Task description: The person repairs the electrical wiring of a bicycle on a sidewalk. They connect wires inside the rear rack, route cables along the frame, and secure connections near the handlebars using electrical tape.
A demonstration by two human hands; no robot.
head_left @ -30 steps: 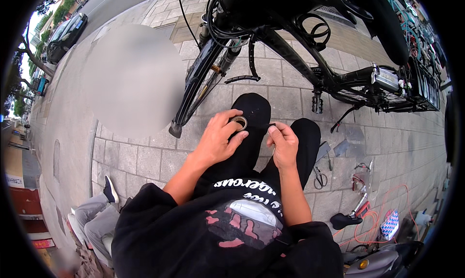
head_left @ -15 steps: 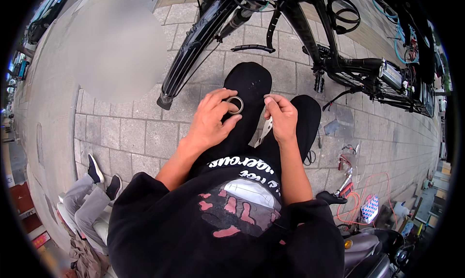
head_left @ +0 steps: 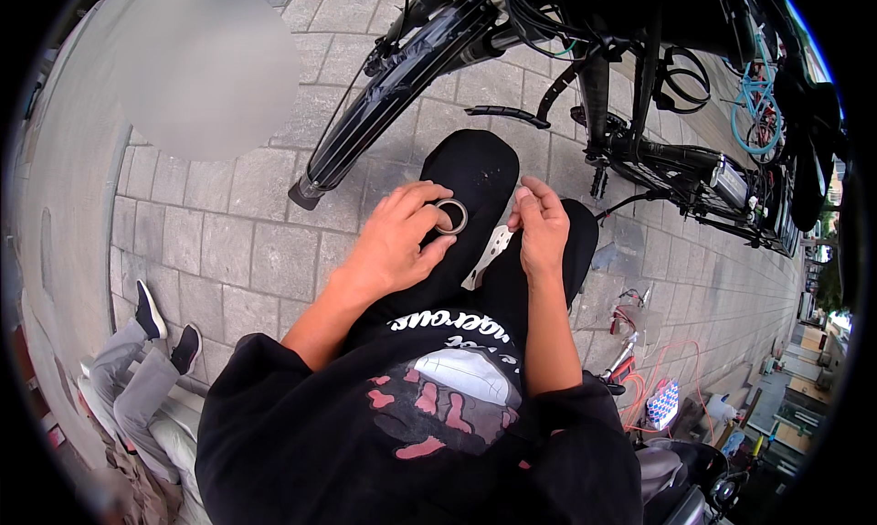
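Observation:
Over my knees, my left hand is closed, its thumb and fingers gripping a small grey ring at its edge. The ring has a wide round opening, turned partly upward; whether it is a bearing or a tape roll I cannot tell. My right hand is raised to the right of it, apart from the ring. Its thumb and fingertips are pinched together, and whatever lies between them is too small to make out. Black trouser legs are beneath both hands, with a white perforated shoe showing between them.
A black bicycle stands ahead, its front fork and mudguard angled toward me. Grey paving surrounds me. At the left are a seated person's grey trouser legs. To the right lie an orange hose and a patterned box.
My view has shifted, so the bicycle appears farther right. My left hand keeps hold of the ring. The right hand has moved slightly away from it, with its fingers raised more.

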